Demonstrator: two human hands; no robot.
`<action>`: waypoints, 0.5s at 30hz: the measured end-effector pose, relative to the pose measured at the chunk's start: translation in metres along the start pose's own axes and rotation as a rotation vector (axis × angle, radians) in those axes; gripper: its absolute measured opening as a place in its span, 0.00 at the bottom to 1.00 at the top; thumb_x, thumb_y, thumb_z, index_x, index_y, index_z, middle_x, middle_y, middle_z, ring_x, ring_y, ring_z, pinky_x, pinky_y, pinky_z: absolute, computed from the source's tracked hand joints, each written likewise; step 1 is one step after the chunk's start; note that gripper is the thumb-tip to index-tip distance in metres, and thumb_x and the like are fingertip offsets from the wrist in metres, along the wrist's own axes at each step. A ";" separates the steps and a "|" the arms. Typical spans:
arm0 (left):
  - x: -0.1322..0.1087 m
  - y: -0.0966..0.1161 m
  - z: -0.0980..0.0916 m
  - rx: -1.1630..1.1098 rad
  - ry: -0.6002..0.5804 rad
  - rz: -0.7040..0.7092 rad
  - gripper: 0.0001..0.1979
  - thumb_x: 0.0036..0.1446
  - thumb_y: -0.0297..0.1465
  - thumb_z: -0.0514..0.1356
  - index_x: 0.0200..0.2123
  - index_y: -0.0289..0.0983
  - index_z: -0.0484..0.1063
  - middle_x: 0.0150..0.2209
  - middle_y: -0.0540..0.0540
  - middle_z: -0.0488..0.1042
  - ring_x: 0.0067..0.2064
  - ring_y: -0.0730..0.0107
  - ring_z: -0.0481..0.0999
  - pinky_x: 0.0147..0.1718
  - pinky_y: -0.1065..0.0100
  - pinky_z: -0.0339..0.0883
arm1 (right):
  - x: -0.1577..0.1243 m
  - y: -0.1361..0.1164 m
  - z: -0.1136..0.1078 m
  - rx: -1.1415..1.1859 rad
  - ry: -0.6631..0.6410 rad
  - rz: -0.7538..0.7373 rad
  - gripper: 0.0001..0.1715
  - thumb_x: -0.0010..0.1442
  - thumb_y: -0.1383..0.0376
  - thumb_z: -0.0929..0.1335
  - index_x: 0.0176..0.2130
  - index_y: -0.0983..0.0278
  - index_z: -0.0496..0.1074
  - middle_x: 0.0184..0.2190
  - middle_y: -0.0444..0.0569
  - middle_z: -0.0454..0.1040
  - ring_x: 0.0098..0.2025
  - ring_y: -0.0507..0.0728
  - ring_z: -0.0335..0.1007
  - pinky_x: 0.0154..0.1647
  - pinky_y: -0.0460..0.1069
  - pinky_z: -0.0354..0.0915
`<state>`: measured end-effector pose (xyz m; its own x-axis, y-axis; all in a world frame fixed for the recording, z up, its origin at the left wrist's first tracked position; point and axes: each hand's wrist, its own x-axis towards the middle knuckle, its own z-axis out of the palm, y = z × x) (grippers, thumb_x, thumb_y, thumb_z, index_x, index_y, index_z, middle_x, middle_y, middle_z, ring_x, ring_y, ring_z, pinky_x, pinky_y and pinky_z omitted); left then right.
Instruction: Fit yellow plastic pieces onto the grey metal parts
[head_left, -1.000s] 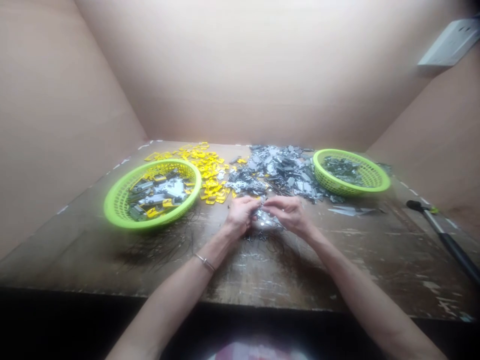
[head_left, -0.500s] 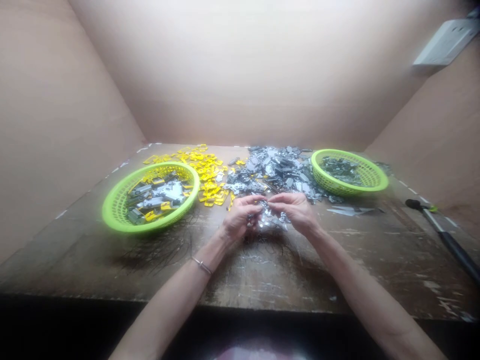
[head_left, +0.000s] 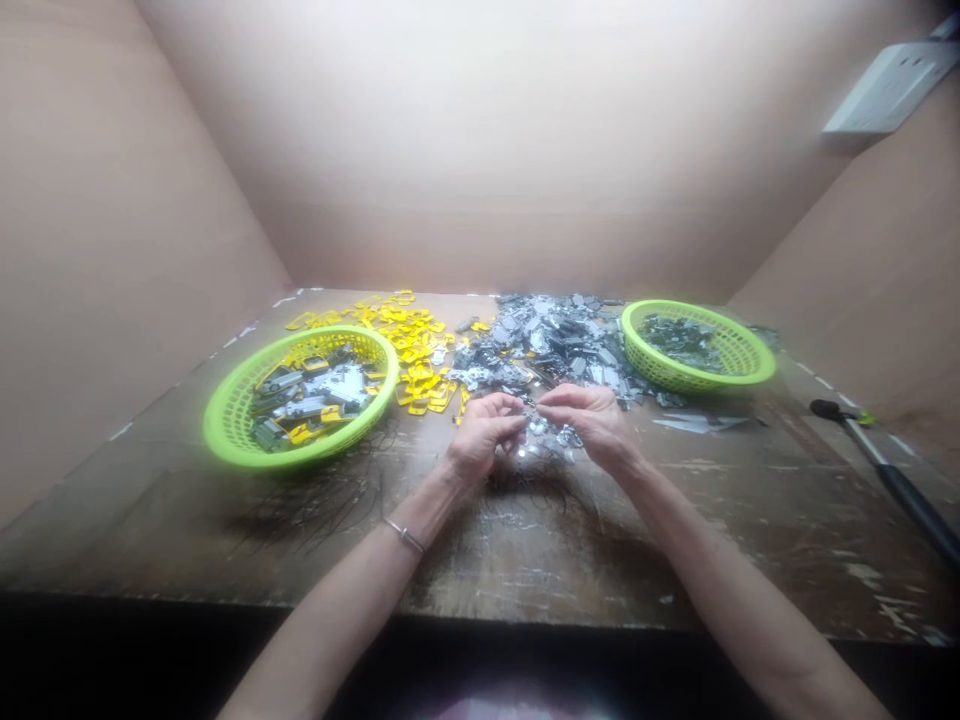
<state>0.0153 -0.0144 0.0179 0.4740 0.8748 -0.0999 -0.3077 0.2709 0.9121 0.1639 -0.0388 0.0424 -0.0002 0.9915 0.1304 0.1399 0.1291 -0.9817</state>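
L hand shifted back from R hand; gap btwn them wider now.

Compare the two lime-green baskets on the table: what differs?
The left basket holds grey metal parts mixed with yellow pieces; the right basket holds only dark grey pieces. The left basket looks fuller than the right basket. The left basket also sits nearer the person than the right basket, so its larger look may be only nearness. Both are perforated plastic and rest on the worn wooden table.
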 end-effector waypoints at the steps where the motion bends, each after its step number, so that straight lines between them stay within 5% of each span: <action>1: 0.000 0.000 0.000 -0.005 -0.002 0.005 0.13 0.37 0.30 0.60 0.28 0.32 0.62 0.16 0.53 0.63 0.16 0.81 0.63 0.13 0.78 0.50 | 0.000 0.000 0.000 0.003 -0.005 0.000 0.11 0.40 0.62 0.69 0.24 0.68 0.72 0.20 0.44 0.67 0.22 0.47 0.58 0.22 0.43 0.55; 15: -0.001 -0.005 -0.004 0.073 -0.072 0.053 0.12 0.41 0.30 0.59 0.31 0.32 0.63 0.18 0.52 0.64 0.17 0.81 0.62 0.14 0.77 0.50 | 0.000 -0.001 -0.002 -0.077 -0.109 -0.140 0.07 0.43 0.65 0.67 0.24 0.67 0.72 0.22 0.45 0.67 0.25 0.49 0.60 0.26 0.44 0.57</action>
<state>0.0132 -0.0149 0.0122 0.5174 0.8554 -0.0244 -0.2741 0.1926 0.9422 0.1655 -0.0389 0.0438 -0.1312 0.9606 0.2452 0.2068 0.2684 -0.9408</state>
